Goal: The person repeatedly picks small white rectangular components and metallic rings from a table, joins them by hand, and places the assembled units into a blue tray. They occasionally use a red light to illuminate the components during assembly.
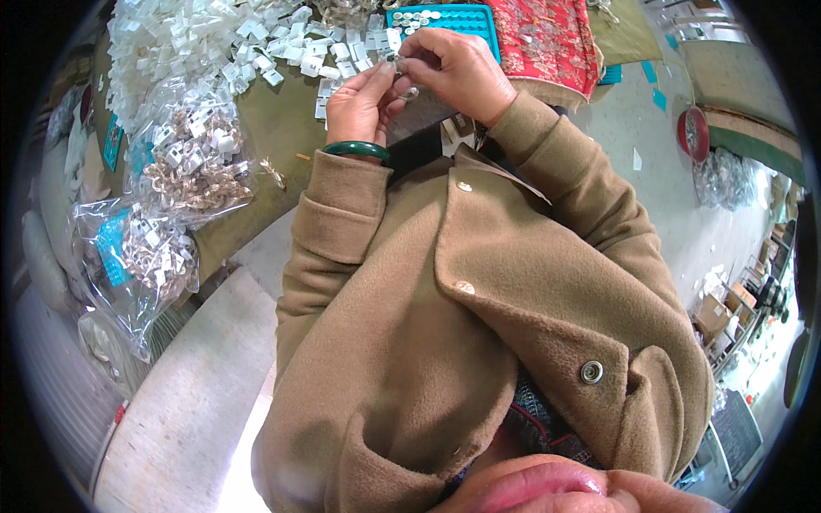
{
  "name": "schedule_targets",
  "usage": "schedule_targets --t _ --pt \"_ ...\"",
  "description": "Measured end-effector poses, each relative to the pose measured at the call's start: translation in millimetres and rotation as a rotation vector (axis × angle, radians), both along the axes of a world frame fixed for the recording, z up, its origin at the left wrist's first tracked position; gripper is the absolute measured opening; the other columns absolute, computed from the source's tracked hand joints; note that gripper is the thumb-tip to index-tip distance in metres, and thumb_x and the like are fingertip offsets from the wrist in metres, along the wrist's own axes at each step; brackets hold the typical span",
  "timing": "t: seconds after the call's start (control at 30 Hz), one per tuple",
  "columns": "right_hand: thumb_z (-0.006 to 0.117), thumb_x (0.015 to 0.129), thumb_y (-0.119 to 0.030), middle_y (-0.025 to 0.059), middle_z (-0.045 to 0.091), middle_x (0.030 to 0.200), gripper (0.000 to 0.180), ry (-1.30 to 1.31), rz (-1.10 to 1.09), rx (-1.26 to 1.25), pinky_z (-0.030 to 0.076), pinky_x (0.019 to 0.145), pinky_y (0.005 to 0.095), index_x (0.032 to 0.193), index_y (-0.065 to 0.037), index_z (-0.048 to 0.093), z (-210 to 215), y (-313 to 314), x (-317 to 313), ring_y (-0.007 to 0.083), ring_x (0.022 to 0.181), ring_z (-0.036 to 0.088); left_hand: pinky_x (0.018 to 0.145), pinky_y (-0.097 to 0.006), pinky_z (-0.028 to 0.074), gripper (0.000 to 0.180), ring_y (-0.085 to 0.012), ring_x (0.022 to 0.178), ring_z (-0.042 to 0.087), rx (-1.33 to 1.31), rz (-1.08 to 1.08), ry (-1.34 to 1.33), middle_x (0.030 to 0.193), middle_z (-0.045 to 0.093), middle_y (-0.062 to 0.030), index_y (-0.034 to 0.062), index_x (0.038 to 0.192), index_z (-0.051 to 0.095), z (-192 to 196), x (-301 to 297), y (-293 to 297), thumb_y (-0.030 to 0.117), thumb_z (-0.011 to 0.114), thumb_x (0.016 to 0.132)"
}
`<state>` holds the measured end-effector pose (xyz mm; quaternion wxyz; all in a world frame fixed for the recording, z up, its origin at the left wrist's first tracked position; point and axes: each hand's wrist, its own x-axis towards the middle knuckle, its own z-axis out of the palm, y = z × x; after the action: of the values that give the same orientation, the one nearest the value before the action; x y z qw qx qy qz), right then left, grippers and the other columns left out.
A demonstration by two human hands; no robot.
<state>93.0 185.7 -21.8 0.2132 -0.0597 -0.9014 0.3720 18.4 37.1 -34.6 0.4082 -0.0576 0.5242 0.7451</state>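
Observation:
My left hand [363,98] and my right hand [453,68] meet above the table edge, fingertips pinched together on a small metal piece [400,64] with a white tag. A dark green bangle [357,150] circles my left wrist. Both arms wear tan coat sleeves. Just beyond the hands lies a heap of small white tags [248,43] and a teal tray [457,19] holding several small round pieces. How the small piece is shared between the two hands is partly hidden by the fingers.
Clear plastic bags of tagged metal chains [192,162] sit at the left on the olive table [274,128]. A red patterned cloth [547,38] lies at the far right. A red basin [694,132] and cardboard boxes [727,312] stand on the floor.

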Motion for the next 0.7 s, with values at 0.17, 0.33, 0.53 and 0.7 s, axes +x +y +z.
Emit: schedule_targets --t 0.17,0.33,0.53,0.7 --pt "0.07 0.083 -0.01 0.0098 0.065 0.081 0.014 0.058 -0.053 -0.13 0.053 0.064 0.0284 0.094 -0.002 0.066 4.2 -1.5 2.1 0.0205 0.072 0.067 0.057 -0.018 0.055 0.024 -0.0134 0.086 0.069 0.088 0.01 -0.117 0.098 0.069 -0.0048 0.0022 0.114 0.062 1.0 -2.8 -2.8 0.012 0.064 0.092" --pt "0.07 0.082 -0.008 0.0095 0.065 0.082 0.011 0.154 -0.016 0.143 0.054 0.065 0.0313 0.092 -0.004 0.066 2.4 -4.1 2.0 0.0253 0.072 0.066 0.058 -0.018 0.055 0.028 -0.0134 0.086 0.069 0.131 -0.032 -0.096 0.099 0.068 -0.0052 0.0012 0.118 0.06 -1.6 -0.9 -5.4 0.011 0.064 0.092" --pt "0.067 0.083 -0.013 0.0083 0.063 0.082 0.009 0.139 -0.008 0.151 0.053 0.06 0.0365 0.09 -0.009 0.064 -0.1 -6.5 9.1 0.029 0.07 0.065 0.058 -0.018 0.055 0.031 -0.0125 0.084 0.069 0.099 -0.051 -0.02 0.098 0.069 -0.0056 0.0002 0.119 0.059 -2.4 3.1 -5.4 0.01 0.065 0.091" --pt "0.068 0.081 -0.014 0.0104 0.065 0.081 0.009 0.085 -0.09 0.125 0.054 0.063 0.0362 0.087 -0.007 0.065 2.1 -11.4 13.3 0.0284 0.073 0.066 0.059 -0.019 0.056 0.033 -0.0134 0.083 0.07 -0.008 -0.08 0.047 0.098 0.069 -0.0056 -0.0003 0.118 0.059 0.9 5.4 -0.3 0.012 0.067 0.089"
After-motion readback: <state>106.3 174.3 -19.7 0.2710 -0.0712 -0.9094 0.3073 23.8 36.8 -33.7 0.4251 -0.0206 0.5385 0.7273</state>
